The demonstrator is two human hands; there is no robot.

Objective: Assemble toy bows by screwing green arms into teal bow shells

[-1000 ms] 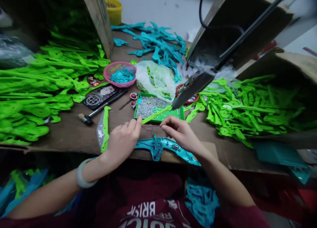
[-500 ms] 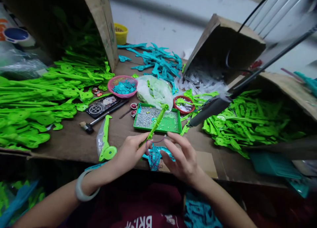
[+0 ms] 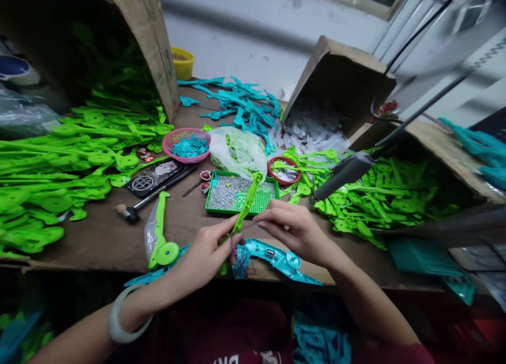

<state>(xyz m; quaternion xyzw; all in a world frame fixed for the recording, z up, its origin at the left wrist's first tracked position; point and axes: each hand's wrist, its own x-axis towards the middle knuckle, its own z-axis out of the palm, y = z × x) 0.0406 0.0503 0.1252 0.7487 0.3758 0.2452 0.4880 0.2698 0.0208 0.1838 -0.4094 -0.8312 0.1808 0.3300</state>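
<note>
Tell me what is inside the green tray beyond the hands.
The green tray holds a heap of small silvery screws on its left; its perforated floor shows on the right. A green plastic strip covers part of it.

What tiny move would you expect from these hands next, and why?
Probably lowering the green strip onto the teal piece. The left hand pinches the strip tilted above it, and the right hand holds thin wires that hang loose at the teal piece.
</note>
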